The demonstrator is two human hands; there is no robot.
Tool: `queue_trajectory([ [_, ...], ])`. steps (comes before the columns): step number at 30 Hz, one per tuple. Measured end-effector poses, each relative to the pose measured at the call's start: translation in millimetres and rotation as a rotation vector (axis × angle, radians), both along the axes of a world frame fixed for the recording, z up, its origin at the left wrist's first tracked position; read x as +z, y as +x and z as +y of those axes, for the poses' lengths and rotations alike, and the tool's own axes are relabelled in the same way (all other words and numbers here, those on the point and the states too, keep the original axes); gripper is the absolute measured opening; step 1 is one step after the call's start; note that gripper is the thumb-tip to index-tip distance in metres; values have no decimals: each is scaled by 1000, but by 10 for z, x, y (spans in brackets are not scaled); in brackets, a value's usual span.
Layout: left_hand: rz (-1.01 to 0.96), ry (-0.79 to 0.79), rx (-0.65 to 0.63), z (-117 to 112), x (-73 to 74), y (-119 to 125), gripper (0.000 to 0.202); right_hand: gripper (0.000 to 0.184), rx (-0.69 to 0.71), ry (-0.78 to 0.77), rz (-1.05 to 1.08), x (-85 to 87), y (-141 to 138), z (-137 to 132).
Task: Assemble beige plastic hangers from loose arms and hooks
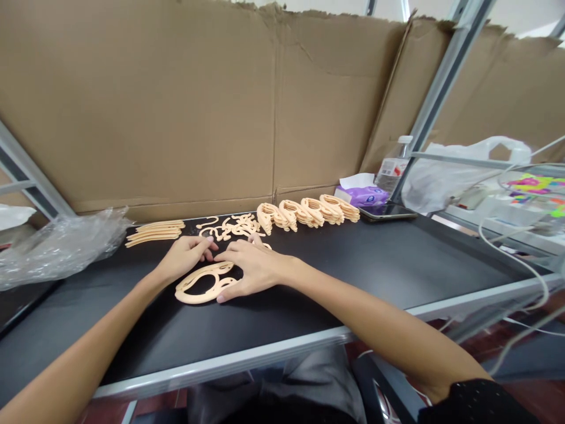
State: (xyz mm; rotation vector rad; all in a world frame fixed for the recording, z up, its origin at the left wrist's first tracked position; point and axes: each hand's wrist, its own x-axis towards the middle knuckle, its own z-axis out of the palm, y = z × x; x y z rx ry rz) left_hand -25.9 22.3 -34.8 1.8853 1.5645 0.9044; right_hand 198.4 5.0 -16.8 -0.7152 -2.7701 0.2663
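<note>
A beige plastic folding hanger (194, 296) lies flat on the black tabletop in front of me, its looped frame partly covered by my right hand (256, 268). That hand arches over the hanger's right side, thumb at the near edge and fingers across the far edge. My left hand (185, 256) is just beyond the hanger's left part, with fingers curled together; whatever they pinch is hidden. Right behind both hands is a loose heap of beige hanger hooks (241, 227). Another beige piece shows partly behind my right fingers.
Stacks of beige hangers (309, 213) stand behind to the right; slim beige bars (155, 231) lie at the left. Crumpled clear plastic (66, 241) covers the left end. A purple tissue pack (364, 195), a bottle (394, 168) and a dark tablet (388, 212) sit at the back right.
</note>
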Motion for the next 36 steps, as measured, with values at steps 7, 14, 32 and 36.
queue_trajectory([
  [7, -35, -8, 26, 18, 39, -31, 48, 70, 42, 104, -3, 36, 13, -26],
  [14, -51, 47, 112, 63, 54, -112, 48, 61, -64, 194, 59, 244, 259, 30],
  [32, 21, 42, 99, 80, -40, -100, 46, 55, -959, 259, -173, 478, 355, 970],
  [36, 17, 52, 80, 95, -64, -109, 47, 48, -953, 252, -238, 466, 261, 936],
])
